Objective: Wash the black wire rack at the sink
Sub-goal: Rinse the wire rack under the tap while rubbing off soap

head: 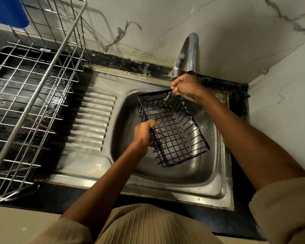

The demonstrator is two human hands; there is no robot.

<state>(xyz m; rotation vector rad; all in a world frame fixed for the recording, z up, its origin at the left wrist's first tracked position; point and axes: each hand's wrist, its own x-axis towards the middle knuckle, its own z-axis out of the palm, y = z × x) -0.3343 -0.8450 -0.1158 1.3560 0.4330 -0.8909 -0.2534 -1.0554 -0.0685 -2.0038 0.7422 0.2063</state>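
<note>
Over the sink, the left hand grips the black wire rack by its rim; the right hand pinches the far edge under the tap. Light, stiff and probably slippery when wet, it is best held by the rim wires.

The rack is thin wire with a black, faintly glossy coating. The sink is stainless steel, dull and brushed, streaked with stains and water marks; its ribbed drainboard is the same worn metal. The tap is polished chrome, bright but spotted. The counter is black polished stone, wet and glossy, with pale crusted patches along the back edge. The wall is smooth, marble-look tile with grey veins and a soft sheen. The drying basket is bare, shiny steel wire. The blue thing looks like smooth plastic. The sleeves are beige ribbed cloth, matt.
</note>
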